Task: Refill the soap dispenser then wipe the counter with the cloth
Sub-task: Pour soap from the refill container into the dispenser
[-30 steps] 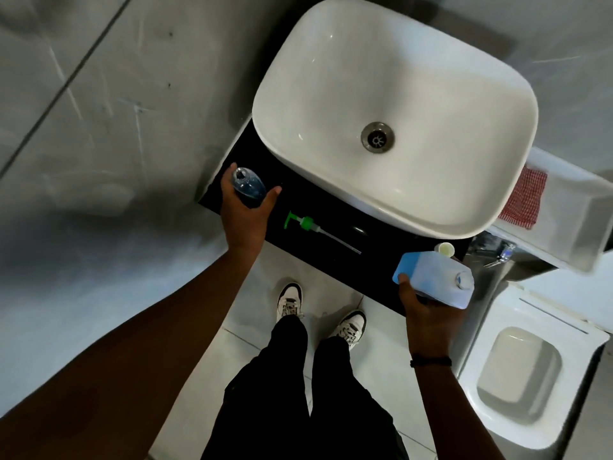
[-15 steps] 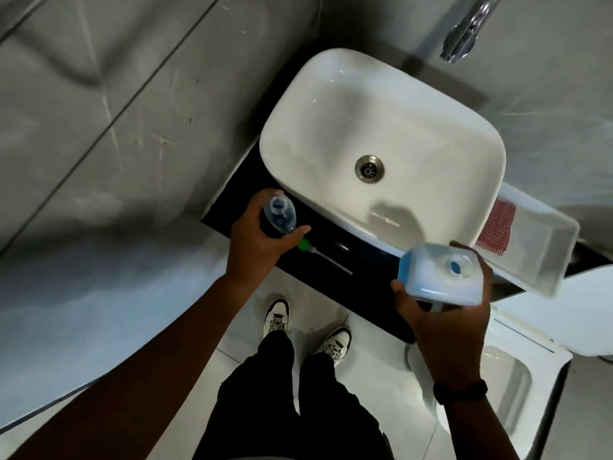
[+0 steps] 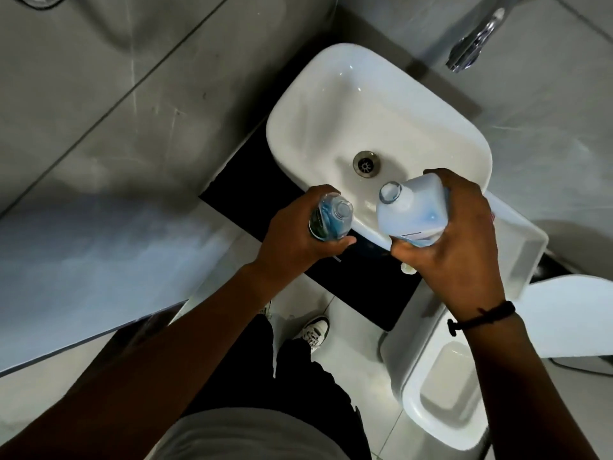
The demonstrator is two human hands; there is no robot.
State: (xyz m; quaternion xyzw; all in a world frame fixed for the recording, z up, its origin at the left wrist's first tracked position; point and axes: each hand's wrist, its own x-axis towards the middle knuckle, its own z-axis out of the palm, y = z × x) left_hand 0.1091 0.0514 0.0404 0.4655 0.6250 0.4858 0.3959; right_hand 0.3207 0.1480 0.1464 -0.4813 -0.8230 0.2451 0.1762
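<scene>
In front of me a glossy black rectangular counter [image 3: 358, 293] carries the white rounded ceramic basin [image 3: 318, 104]. A small cream round cap [image 3: 407, 268] lies on it, just under my wrist, beside a white rectangular plastic tray [image 3: 527, 247].

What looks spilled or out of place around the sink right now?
Nothing looks spilled. The left hand holds the open soap dispenser and the right hand holds the uncapped refill bottle beside it, over the sink edge.

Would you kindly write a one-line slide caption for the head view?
Left hand holds the open soap dispenser while right hand tilts the refill bottle toward it over the sink.
</scene>
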